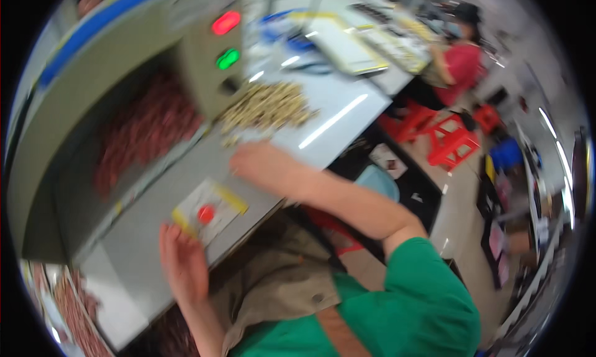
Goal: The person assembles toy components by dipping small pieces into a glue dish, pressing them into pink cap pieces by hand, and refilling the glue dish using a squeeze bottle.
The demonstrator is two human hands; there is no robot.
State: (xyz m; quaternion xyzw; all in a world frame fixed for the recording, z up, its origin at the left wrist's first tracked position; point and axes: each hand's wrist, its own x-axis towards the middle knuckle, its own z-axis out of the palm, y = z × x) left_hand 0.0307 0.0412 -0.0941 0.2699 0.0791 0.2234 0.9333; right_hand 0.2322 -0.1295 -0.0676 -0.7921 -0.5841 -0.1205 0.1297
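Note:
A small white card or plate with yellow edges and a round red spot lies on the grey work surface in front of me. My left hand is at its near left edge, fingers stretched out and partly blurred; I cannot tell whether they touch it. Beyond the card, my right hand is over the surface, its fingers curled together. Whatever those fingers hold, if anything, is hidden. Just past that hand is a loose pile of small beige pieces.
At left stands a beige machine with red and green lights; many reddish pieces lie in its opening. Red stools and a seated person in red are at the far right. A white tray lies on the far table.

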